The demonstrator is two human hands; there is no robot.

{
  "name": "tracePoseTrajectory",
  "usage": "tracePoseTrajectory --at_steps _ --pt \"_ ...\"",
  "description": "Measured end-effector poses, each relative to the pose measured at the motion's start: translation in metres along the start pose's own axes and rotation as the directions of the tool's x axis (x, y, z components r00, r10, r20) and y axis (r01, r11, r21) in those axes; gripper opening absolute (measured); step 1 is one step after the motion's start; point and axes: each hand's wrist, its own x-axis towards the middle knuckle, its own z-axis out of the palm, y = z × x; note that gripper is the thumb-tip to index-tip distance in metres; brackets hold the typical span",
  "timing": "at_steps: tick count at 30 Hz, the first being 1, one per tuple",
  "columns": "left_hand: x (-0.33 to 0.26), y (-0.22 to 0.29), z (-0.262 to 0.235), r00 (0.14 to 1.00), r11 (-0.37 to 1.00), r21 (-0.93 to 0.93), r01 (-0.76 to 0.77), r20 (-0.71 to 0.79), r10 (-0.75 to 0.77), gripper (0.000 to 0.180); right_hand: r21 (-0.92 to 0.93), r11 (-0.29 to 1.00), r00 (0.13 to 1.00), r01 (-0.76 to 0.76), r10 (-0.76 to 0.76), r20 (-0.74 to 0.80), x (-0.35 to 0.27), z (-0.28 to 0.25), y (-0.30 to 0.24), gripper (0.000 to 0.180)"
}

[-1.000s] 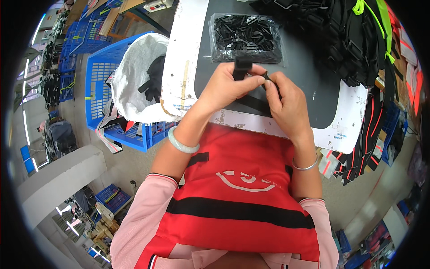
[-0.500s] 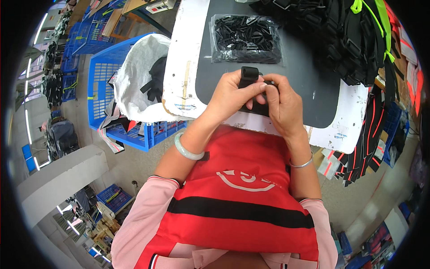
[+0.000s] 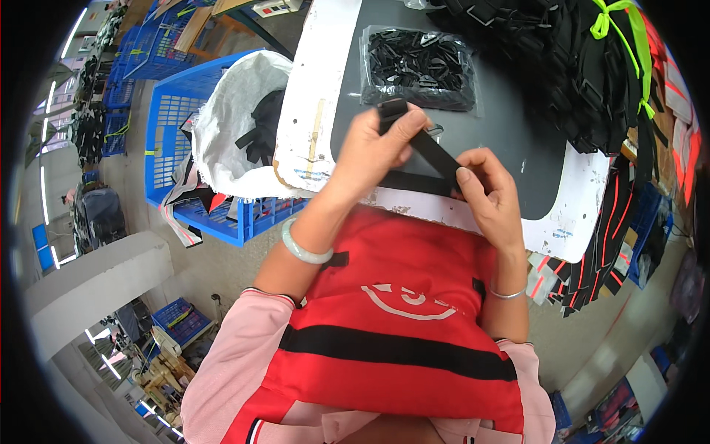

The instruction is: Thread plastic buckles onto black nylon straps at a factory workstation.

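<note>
My left hand [image 3: 372,153] is closed, its thumb and fingers pinching a black webbing strap [image 3: 438,157] near its upper end. At that end a black piece like a buckle [image 3: 392,109] shows above the fingers. The strap runs taut and slanting down to my right hand [image 3: 490,194], which pinches it between thumb and fingers. Another length of strap goes back left from there, low over the table edge, partly hidden behind my left hand. Just beyond the strap lies a clear plastic bag [image 3: 421,98] full of small black plastic parts.
A grey mat [image 3: 529,148] covers the white table [image 3: 299,122]. Black straps with buckles [image 3: 547,66] are heaped at the far right, tied with a lime-green band [image 3: 603,22]. On the left, a white sack [image 3: 222,126] with black pieces sits in a blue crate [image 3: 166,133].
My hands have moved apart, the right one going right and down. The strap, bunched between them before, is now stretched out.
</note>
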Motion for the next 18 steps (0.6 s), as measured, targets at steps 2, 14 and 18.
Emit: tracePoseTrajectory --at_steps 2,14,18 --pt "-0.003 0.003 0.012 1.0 0.997 -0.066 0.03 0.007 -0.03 0.05 0.385 0.901 0.979 -0.198 0.162 0.123 -0.003 0.009 -0.007 0.013" --pt "-0.016 -0.013 0.03 0.988 0.975 -0.157 -0.157 -0.026 0.155 0.072 0.716 0.663 0.971 -0.22 0.216 0.099 -0.002 0.029 -0.016 0.015" --pt "-0.011 0.002 0.027 0.994 0.942 -0.323 -0.085 -0.093 0.057 0.071 0.578 0.778 0.966 -0.245 0.246 0.078 -0.013 0.034 0.0 0.015"
